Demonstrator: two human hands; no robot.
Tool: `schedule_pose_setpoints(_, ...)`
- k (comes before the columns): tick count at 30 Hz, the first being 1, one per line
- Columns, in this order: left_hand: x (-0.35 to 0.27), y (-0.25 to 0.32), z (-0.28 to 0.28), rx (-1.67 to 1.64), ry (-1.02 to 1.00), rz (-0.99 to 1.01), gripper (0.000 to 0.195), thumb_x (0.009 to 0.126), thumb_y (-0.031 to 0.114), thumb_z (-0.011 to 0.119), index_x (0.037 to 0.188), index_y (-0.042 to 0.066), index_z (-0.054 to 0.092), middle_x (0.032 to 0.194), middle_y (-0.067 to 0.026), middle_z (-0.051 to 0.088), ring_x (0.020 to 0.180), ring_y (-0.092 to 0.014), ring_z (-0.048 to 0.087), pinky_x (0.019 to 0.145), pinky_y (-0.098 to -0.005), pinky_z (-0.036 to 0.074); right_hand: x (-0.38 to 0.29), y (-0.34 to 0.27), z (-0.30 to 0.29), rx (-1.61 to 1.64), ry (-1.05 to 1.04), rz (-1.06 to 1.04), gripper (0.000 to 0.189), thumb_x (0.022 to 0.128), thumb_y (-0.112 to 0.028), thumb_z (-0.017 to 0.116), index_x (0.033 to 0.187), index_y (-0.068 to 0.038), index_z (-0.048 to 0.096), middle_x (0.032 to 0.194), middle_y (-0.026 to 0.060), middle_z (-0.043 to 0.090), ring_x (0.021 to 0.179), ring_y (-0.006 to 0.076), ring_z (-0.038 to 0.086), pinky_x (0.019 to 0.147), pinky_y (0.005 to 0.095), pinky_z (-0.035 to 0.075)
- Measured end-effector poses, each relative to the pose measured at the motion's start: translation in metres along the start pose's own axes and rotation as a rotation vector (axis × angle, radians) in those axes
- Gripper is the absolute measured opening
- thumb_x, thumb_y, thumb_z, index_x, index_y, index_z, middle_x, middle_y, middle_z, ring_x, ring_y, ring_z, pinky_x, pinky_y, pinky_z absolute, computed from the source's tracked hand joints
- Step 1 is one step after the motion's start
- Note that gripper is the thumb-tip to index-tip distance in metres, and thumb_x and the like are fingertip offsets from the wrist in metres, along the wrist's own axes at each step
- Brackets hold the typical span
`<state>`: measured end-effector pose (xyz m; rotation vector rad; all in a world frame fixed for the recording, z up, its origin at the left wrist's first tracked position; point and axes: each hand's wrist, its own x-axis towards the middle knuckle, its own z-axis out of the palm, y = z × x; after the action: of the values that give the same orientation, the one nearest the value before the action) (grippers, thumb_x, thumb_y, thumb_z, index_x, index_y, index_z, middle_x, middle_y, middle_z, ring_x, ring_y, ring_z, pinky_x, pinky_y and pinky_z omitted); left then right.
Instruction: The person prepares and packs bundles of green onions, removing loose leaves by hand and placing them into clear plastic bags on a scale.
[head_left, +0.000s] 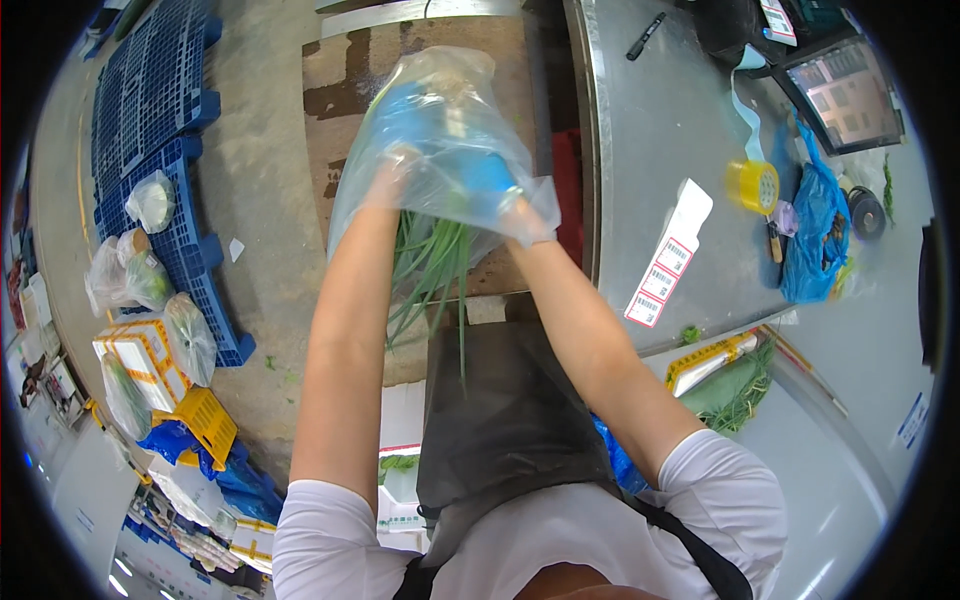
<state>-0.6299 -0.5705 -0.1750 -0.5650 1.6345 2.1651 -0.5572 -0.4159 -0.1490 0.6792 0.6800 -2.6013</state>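
A clear plastic bag (442, 82) covers both of my blue-gloved hands over a wet brown board (495, 277). Inside it, my left hand (397, 120) is at the left and my right hand (487, 176) lies lower and to the right. Pale stalk ends show blurred through the plastic between the two. Long green leaves, like scallions or chives (442, 262), hang out of the bag's mouth towards my dark apron. The plastic hides my fingers, so their exact grip cannot be made out.
At right, a metal table (630, 150) carries a label strip (660, 277), a black marker (646, 36), yellow tape (754, 186), a blue bag (817, 225) and a screen (844, 94). Blue pallets (150, 90), bagged vegetables (150, 277), a foam box (142, 360) and a yellow crate (206, 424) stand at left.
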Motion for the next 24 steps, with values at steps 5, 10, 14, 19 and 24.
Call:
schedule_pose_setpoints(5,-0.002,-0.003,0.006,0.14,0.021,0.078,0.036,0.093,0.018,0.058,0.126,0.004,0.056,0.12,-0.0101,0.061,0.105,-0.022,0.057,0.092,-0.0338,0.045,-0.034,0.008,0.005,-0.023,0.12,-0.093,0.045,0.092,-0.017,0.062,0.132,-0.01,0.046,0.1,0.0121,0.064,0.089,0.0208,0.063,0.078,0.0315,0.054)
schedule_pose_setpoints(10,-0.005,-0.019,0.021,0.549,0.024,0.286,0.038,0.093,0.019,0.057,0.128,0.004,0.055,0.122,-0.0118,0.059,0.108,-0.025,0.056,0.096,-0.0361,0.042,-0.105,0.001,0.02,-0.885,-0.115,-0.042,0.028,0.093,-0.015,0.058,0.118,-0.001,0.056,0.092,0.0066,0.062,0.083,0.0141,0.062,0.073,0.0281,0.054)
schedule_pose_setpoints(14,-0.027,-0.034,0.018,0.911,0.044,0.442,0.039,0.093,0.019,0.056,0.129,0.004,0.054,0.124,-0.0132,0.057,0.11,-0.028,0.054,0.098,-0.0379,0.04,-0.18,-0.021,0.056,-0.741,0.004,0.144,0.029,0.096,-0.016,0.053,0.121,-0.001,0.053,0.09,0.006,0.061,0.074,0.0116,0.059,0.067,0.0278,0.052)
schedule_pose_setpoints(19,-0.092,-0.033,0.056,1.298,-0.074,0.534,0.041,0.092,0.019,0.056,0.13,0.005,0.052,0.127,-0.015,0.056,0.113,-0.031,0.053,0.102,-0.0401,0.037,-0.26,-0.127,0.064,-0.662,-0.117,0.067,0.039,0.098,-0.024,0.051,0.129,0.0,0.046,0.1,0.0083,0.062,0.08,0.013,0.061,0.071,0.0271,0.052)
schedule_pose_setpoints(24,-0.202,-0.002,0.089,1.79,-0.242,0.392,0.043,0.092,0.02,0.055,0.131,0.005,0.051,0.13,-0.0167,0.054,0.115,-0.034,0.052,0.105,-0.0424,0.034,-0.331,-0.255,0.044,-0.81,0.088,-0.027,0.043,0.097,-0.027,0.053,0.129,0.0,0.048,0.101,0.011,0.063,0.084,0.016,0.063,0.072,0.0297,0.054)
